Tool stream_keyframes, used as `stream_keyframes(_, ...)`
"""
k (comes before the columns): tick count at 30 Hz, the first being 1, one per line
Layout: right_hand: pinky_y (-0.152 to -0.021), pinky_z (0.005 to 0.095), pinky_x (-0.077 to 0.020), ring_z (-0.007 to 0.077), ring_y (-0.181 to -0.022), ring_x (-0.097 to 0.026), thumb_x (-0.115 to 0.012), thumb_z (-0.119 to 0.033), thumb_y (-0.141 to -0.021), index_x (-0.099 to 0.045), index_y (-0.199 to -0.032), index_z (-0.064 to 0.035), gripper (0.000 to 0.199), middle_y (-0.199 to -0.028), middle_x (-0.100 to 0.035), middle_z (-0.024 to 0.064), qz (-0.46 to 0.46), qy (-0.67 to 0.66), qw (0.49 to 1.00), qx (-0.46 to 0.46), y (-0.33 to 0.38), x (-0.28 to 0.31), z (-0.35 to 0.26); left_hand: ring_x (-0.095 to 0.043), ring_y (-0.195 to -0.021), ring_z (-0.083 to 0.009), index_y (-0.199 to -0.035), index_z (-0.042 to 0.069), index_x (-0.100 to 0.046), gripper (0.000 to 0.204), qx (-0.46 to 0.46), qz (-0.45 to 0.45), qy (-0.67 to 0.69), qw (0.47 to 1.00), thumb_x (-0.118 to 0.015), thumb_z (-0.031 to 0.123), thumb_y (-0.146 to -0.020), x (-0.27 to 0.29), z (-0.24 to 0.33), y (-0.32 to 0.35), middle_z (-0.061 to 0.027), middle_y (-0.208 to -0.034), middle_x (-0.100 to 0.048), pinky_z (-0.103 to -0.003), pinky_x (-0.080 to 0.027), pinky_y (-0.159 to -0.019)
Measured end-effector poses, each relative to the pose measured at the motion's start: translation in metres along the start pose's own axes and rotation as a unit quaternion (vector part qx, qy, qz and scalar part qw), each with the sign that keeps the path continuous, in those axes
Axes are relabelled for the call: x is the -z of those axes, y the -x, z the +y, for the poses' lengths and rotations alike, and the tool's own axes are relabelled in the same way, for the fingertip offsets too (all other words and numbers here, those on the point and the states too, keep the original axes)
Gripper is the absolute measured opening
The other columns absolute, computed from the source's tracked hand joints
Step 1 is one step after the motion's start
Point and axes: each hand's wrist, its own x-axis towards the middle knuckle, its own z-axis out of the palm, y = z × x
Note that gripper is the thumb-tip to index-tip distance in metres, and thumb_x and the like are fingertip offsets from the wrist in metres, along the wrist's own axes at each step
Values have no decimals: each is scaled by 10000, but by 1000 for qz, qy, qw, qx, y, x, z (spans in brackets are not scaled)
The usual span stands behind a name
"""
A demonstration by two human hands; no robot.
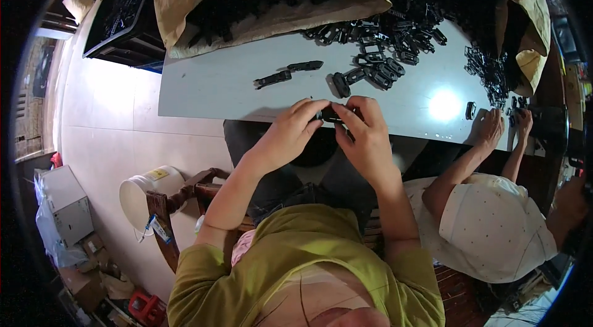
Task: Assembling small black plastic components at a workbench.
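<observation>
Between my two hands, at the near edge of the white table (210, 89), is a small black plastic part (330, 115). The fingers of my left hand (290, 132) close on its left end, and my right hand (365, 135) pinches its right end. My fingers cover much of it, so its exact kind cannot be made out. Just beyond my hands lie two long black pieces (273, 80) end to end. Farther right, a cluster of black oval plastic parts (374, 72) rests on the table, leading back to a large heap of similar parts (414, 24).
A brown paper sack (179, 12) with black parts inside lies open at the back, beside a black crate (126, 43). At right, a co-worker's hands (491, 128) handle small parts near another paper sack (532, 40). A white bucket (139, 200) and wooden chair (162, 228) stand at left.
</observation>
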Motion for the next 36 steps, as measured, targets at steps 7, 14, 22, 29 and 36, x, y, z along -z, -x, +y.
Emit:
stream_keyframes(7, -643, 340, -484, 249, -814, -547, -701, 41, -653, -623, -1035, -6, 393, -997, -522, 110, -62, -2, 996, 67, 4, 1, 4, -528, -1026, -384, -1313, 64, -372, 464, -1, -19, -76, 997, -524, 31, -876, -10, 3, 6, -199, -1183, -510, -424, -443, -857)
stream_keyframes(14, -566, 225, -414, 83, -670, -509, -725, -28, -760, -616, -937, 39, 219, -874, -560, 49, -200, -253, 931, -171, 23, 10, 23, -542, -1066, -360, -1347, 127, -343, 502, -17, -86, 26, 996, -542, 64, -891, -4, 8, 17, -194, -1199, -521, -423, -457, -856)
stream_keyframes(22, -523, 221, -367, 40, -624, -456, -755, -138, -779, -602, -818, 50, 246, -721, -532, 2, -203, -439, 839, -250, 42, -17, 20, -568, -1023, -308, -1310, 60, -394, 443, 35, -143, 28, 989, -545, 62, -893, 1, -5, 39, -140, -1244, -506, -393, -457, -866)
stream_keyframes(29, -528, 223, -374, 45, -631, -464, -707, -145, -828, -594, -822, 44, 221, -707, -511, 7, -181, -464, 834, -236, 35, -18, 3, -538, -828, -191, -1218, 27, -437, 332, 90, 42, 92, 991, -540, 98, -910, -6, -7, 50, -109, -986, -556, -290, -436, -758)
stream_keyframes(36, -524, 223, -386, 46, -630, -483, -702, -180, -837, -584, -820, 32, 244, -706, -522, 21, -228, -500, 810, -205, 44, -18, 10, -547, -918, -338, -1234, 42, -432, 368, -31, 46, 20, 998, -505, 18, -874, -10, -3, 55, -177, -1056, -530, -373, -458, -790)
